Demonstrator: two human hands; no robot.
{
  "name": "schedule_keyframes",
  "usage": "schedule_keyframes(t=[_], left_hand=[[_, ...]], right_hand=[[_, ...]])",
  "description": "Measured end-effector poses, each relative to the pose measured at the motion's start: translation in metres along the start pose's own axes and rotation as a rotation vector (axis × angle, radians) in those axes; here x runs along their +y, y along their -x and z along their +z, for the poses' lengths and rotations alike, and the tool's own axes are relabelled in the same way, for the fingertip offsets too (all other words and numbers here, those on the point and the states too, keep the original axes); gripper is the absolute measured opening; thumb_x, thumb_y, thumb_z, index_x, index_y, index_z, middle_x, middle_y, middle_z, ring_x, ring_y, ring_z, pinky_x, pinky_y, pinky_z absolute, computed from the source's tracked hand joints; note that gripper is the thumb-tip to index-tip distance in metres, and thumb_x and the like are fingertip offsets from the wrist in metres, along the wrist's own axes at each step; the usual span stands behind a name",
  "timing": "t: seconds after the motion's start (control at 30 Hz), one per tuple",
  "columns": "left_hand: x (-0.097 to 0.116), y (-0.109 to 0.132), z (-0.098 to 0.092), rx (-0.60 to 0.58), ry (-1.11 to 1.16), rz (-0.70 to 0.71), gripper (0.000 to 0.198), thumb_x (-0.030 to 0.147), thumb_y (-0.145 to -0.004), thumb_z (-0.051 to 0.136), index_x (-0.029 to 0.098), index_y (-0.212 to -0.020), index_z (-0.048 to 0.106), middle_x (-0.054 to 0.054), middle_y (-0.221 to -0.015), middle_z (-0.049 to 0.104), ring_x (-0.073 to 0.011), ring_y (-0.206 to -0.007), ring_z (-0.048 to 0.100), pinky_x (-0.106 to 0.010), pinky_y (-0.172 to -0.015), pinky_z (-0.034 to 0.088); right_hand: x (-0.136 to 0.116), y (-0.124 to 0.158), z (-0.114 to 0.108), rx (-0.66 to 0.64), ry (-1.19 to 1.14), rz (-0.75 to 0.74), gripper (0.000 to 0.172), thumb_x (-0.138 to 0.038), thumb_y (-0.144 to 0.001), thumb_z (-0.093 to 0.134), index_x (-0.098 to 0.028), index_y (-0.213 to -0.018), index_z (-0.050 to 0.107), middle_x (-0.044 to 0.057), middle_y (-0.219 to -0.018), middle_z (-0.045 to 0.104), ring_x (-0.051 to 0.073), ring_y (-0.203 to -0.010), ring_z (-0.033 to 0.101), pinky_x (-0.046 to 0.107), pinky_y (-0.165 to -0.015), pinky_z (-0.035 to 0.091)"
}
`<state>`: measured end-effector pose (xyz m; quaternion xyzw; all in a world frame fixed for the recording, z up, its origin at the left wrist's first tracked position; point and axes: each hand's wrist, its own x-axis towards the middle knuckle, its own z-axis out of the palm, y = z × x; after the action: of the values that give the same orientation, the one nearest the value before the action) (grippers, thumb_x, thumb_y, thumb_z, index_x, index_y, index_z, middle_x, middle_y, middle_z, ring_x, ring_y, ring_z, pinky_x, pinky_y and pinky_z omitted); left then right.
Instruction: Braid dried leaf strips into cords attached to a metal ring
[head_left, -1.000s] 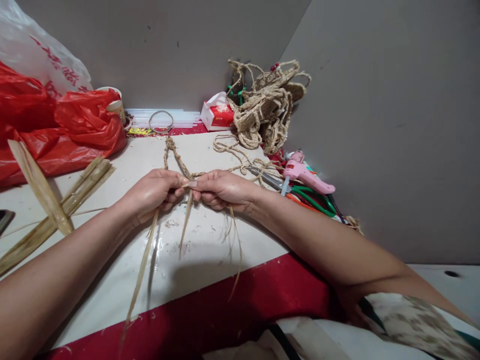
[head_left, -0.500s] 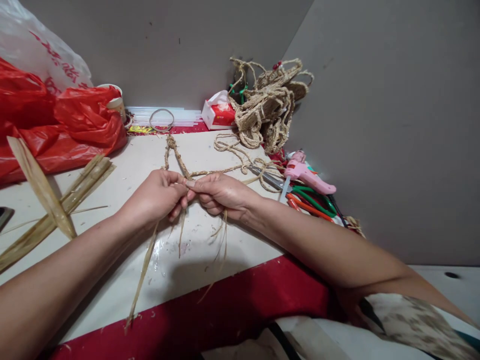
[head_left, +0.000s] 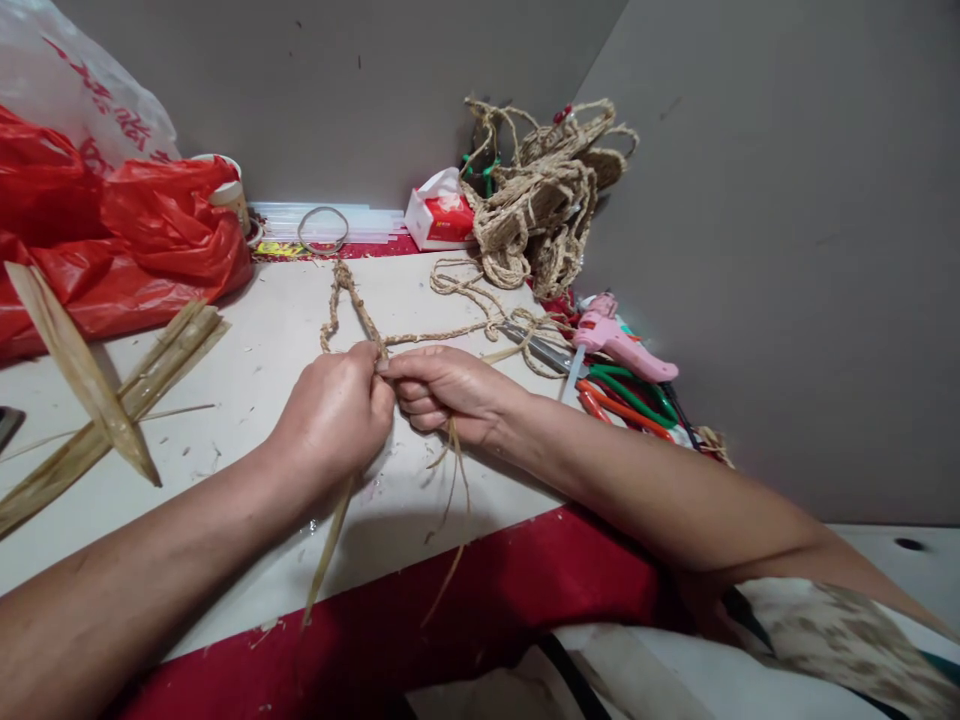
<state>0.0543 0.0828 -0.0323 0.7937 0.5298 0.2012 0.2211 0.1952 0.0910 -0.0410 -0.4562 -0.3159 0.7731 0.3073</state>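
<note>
My left hand (head_left: 336,418) and my right hand (head_left: 439,388) meet at the middle of the white table (head_left: 247,380), both closed on the near end of a twisted straw rope (head_left: 360,312). The rope runs away from my hands in a loop toward the back wall and off to the right. Loose dry straw strands (head_left: 330,550) hang from under both hands across the table's red front edge (head_left: 480,610). Thumbs and fingertips pinch together where the strands join the rope.
Red plastic bags (head_left: 127,240) and a cup (head_left: 229,190) lie at the back left, flat dry leaf strips (head_left: 90,390) at left. A tissue pack (head_left: 439,215), a pile of straw rope (head_left: 544,200), a pink glue gun (head_left: 619,340), scissors (head_left: 540,350) and green-handled pliers (head_left: 630,395) crowd the right. Grey walls close in behind and right.
My left hand has rolled over and closed tighter against the right hand. The hanging strands have swung in and drawn nearer together. The view has shifted slightly.
</note>
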Motion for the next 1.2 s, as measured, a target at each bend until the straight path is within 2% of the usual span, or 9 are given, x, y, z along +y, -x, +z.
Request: schedule_keyframes(t=[0.23, 0.37, 0.47, 0.57, 0.7, 0.8, 0.9, 0.97, 1.2], left_hand=[[0.001, 0.004, 0.005, -0.019, 0.14, -0.018, 0.011, 0.016, -0.07, 0.051, 0.017, -0.078, 0.058, -0.001, -0.056, 0.052, -0.0133, -0.05, 0.04, -0.025, -0.052, 0.025], [0.003, 0.001, -0.009, -0.097, 0.274, -0.076, 0.013, 0.02, -0.067, 0.055, 0.015, -0.078, 0.061, 0.001, -0.052, 0.053, -0.0119, -0.048, 0.042, -0.023, -0.048, 0.026], [0.002, -0.006, -0.024, 0.0, 0.345, -0.144, 0.015, 0.022, -0.066, 0.057, 0.014, -0.075, 0.064, 0.002, -0.05, 0.051, -0.0109, -0.048, 0.042, -0.022, -0.047, 0.027], [-0.003, -0.013, -0.027, 0.084, 0.464, -0.197, 0.016, 0.019, -0.067, 0.055, 0.013, -0.08, 0.064, 0.0, -0.059, 0.057, -0.0104, -0.054, 0.047, -0.021, -0.051, 0.032], [-0.01, -0.018, -0.013, -0.165, 0.862, -0.343, 0.024, 0.011, -0.069, 0.05, 0.014, -0.093, 0.056, 0.0, -0.06, 0.056, -0.0102, -0.052, 0.051, -0.022, -0.052, 0.039], [-0.013, -0.018, -0.006, -0.22, 1.004, -0.427, 0.024, 0.01, -0.069, 0.049, 0.017, -0.092, 0.051, 0.003, -0.052, 0.049, -0.0089, -0.043, 0.044, -0.02, -0.042, 0.033], [-0.014, -0.018, -0.005, -0.266, 0.934, -0.44, 0.003, 0.017, -0.073, 0.051, 0.017, -0.076, 0.05, 0.005, -0.046, 0.038, -0.0054, -0.035, 0.028, -0.019, -0.035, 0.015], [-0.014, -0.019, -0.006, -0.322, 0.867, -0.43, 0.012, 0.022, -0.076, 0.049, 0.017, -0.065, 0.049, 0.005, -0.044, 0.035, -0.0042, -0.035, 0.021, -0.021, -0.035, 0.009], [-0.027, -0.023, -0.004, -0.357, 0.801, -0.281, 0.014, 0.018, -0.072, 0.051, 0.015, -0.059, 0.052, 0.005, -0.045, 0.036, -0.0044, -0.039, 0.023, -0.023, -0.042, 0.014]], right_hand=[[0.001, 0.001, 0.002, 0.057, 0.036, -0.038, 0.026, -0.01, -0.078, 0.049, -0.016, -0.056, 0.037, -0.011, -0.041, 0.023, 0.001, -0.035, 0.013, 0.015, -0.034, 0.009], [-0.002, 0.002, 0.001, 0.039, 0.052, -0.019, 0.025, -0.009, -0.076, 0.052, -0.016, -0.057, 0.038, -0.011, -0.041, 0.023, 0.001, -0.035, 0.012, 0.014, -0.034, 0.01], [-0.005, 0.002, -0.002, -0.018, 0.055, -0.004, 0.023, -0.011, -0.076, 0.055, -0.016, -0.059, 0.04, -0.011, -0.042, 0.023, 0.001, -0.036, 0.012, 0.013, -0.033, 0.011], [-0.006, 0.0, -0.006, -0.083, 0.079, -0.001, 0.011, -0.014, -0.076, 0.057, -0.013, -0.068, 0.051, -0.012, -0.043, 0.022, 0.001, -0.037, 0.011, 0.013, -0.033, 0.011], [-0.008, -0.002, -0.01, -0.119, 0.096, 0.003, 0.014, -0.015, -0.076, 0.058, -0.013, -0.065, 0.049, -0.012, -0.043, 0.022, 0.001, -0.037, 0.01, 0.013, -0.033, 0.011], [-0.01, -0.003, -0.012, -0.15, 0.119, 0.025, 0.012, -0.016, -0.076, 0.059, -0.012, -0.067, 0.051, -0.012, -0.043, 0.023, 0.0, -0.037, 0.01, 0.012, -0.032, 0.011], [-0.011, -0.004, -0.013, -0.178, 0.142, 0.049, 0.009, -0.016, -0.077, 0.058, -0.01, -0.071, 0.055, -0.013, -0.042, 0.021, 0.001, -0.036, 0.009, 0.012, -0.032, 0.011], [-0.012, -0.004, -0.015, -0.19, 0.161, 0.059, 0.008, -0.015, -0.078, 0.055, -0.01, -0.072, 0.055, -0.013, -0.042, 0.021, 0.001, -0.037, 0.009, 0.012, -0.032, 0.011], [-0.016, -0.006, -0.019, -0.197, 0.247, 0.093, 0.011, -0.012, -0.079, 0.05, -0.008, -0.071, 0.056, -0.013, -0.042, 0.02, 0.001, -0.037, 0.007, 0.011, -0.031, 0.011]])
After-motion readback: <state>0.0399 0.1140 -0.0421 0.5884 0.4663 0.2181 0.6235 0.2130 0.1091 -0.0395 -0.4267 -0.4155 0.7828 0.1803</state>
